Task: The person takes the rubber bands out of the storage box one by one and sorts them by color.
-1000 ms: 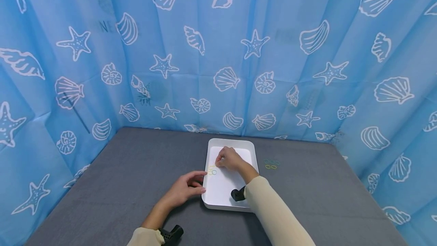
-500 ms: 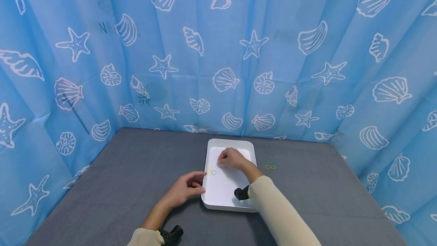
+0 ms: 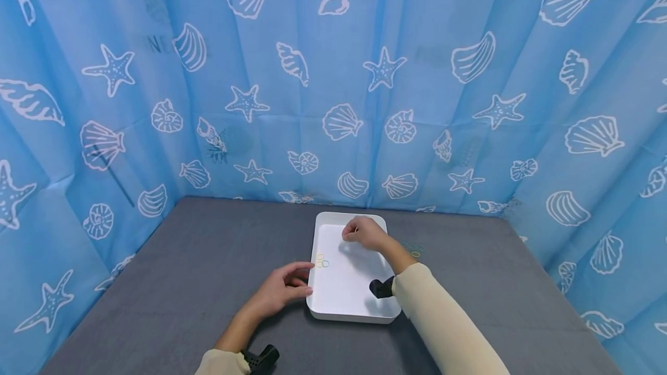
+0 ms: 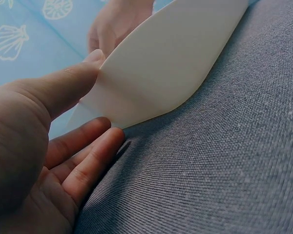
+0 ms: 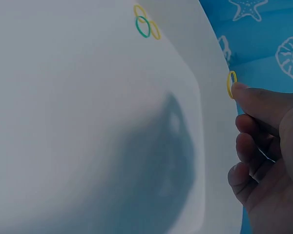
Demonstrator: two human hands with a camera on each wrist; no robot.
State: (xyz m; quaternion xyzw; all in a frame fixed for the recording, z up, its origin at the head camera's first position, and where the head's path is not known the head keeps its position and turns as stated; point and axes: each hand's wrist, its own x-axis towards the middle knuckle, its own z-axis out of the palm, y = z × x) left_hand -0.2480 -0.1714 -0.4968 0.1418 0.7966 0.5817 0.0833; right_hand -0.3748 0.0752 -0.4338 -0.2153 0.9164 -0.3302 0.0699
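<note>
A white tray [image 3: 339,300] lies on the grey cloth. My left hand [image 3: 281,289] rests against its left wall; in the left wrist view, the thumb [image 4: 73,85] touches the rim and the fingertips meet the outer side lower down. Over the far right part of the tray, my right hand [image 3: 369,234] pinches a yellow rubber band [image 5: 229,86] between thumb and fingers, raised off the tray floor. Near the left wall inside the tray lie two yellow rubber bands [image 5: 155,31] and a green rubber band [image 5: 142,27], close together.
Right of the tray, several green rubber bands [image 3: 414,247] and a yellow rubber band [image 3: 416,254] lie on the grey cloth [image 3: 469,294], partly hidden by my right forearm. A blue curtain [image 3: 312,91] with white shells hangs behind and at both sides.
My right hand has lifted from beside the bands at the tray's left and moved right and away from me, carrying the yellow rubber band. My left hand stays put.
</note>
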